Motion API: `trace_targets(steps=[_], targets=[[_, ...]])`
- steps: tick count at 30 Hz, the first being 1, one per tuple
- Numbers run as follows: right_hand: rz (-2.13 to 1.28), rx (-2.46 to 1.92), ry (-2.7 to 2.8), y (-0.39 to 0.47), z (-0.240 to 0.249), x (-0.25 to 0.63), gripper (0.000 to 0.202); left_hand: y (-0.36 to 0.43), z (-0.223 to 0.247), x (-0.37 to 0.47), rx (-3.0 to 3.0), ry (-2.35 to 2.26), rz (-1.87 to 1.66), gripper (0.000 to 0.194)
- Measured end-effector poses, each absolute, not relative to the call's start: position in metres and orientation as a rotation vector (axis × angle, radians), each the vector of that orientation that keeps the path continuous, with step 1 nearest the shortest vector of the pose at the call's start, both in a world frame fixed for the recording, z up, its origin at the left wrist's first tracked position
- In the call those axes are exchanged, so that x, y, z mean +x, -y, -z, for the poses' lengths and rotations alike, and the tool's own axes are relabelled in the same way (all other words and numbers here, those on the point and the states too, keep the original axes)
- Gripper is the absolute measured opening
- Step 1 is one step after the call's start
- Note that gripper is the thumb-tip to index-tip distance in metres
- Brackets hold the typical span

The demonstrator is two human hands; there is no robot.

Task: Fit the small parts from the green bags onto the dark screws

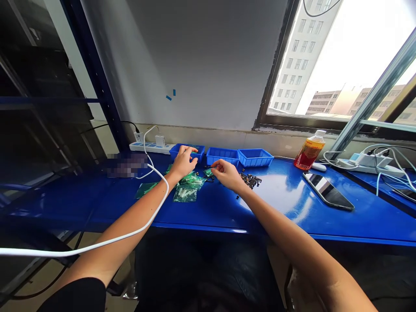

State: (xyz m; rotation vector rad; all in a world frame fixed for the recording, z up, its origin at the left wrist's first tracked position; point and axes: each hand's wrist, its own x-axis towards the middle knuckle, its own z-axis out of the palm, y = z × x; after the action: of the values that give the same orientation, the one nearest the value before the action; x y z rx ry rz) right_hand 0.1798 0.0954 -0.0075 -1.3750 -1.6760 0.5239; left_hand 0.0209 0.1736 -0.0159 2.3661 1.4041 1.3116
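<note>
My left hand [184, 162] reaches over the front of the left blue bin [198, 157], fingers curved forward and apart from the thumb, with nothing visible in them. Green-tinted clear bags [186, 194] of small pale parts lie below and around it. My right hand [226, 174] is closed in a pinch in front of the middle blue bin [224, 154]. A tiny dark piece shows by its fingertips, too small to name. Just under those fingertips is a small green bag [208, 172]. A pile of dark screws [251, 180] lies right beside my right wrist.
The right blue bin [255, 157] stands in line with the others. A drink bottle [310, 150] and a phone [328, 190] are to the right. A white cable [130, 234] crosses over my left forearm. Power strips [151, 147] sit along the wall.
</note>
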Motion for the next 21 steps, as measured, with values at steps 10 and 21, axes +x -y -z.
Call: trace_targets(steps=[10,21], targets=[[-0.544,-1.405,1.738,-0.0929,0.0073,0.1804,0.002,-0.1710,0.0153,0.0239,2.350,-1.365,-1.259,0.020],[-0.528,-1.448,1.745,-0.0934,0.0087,0.1793,0.002,-0.1663,0.0134,0.0251,2.336,-1.339,-1.235,0.021]])
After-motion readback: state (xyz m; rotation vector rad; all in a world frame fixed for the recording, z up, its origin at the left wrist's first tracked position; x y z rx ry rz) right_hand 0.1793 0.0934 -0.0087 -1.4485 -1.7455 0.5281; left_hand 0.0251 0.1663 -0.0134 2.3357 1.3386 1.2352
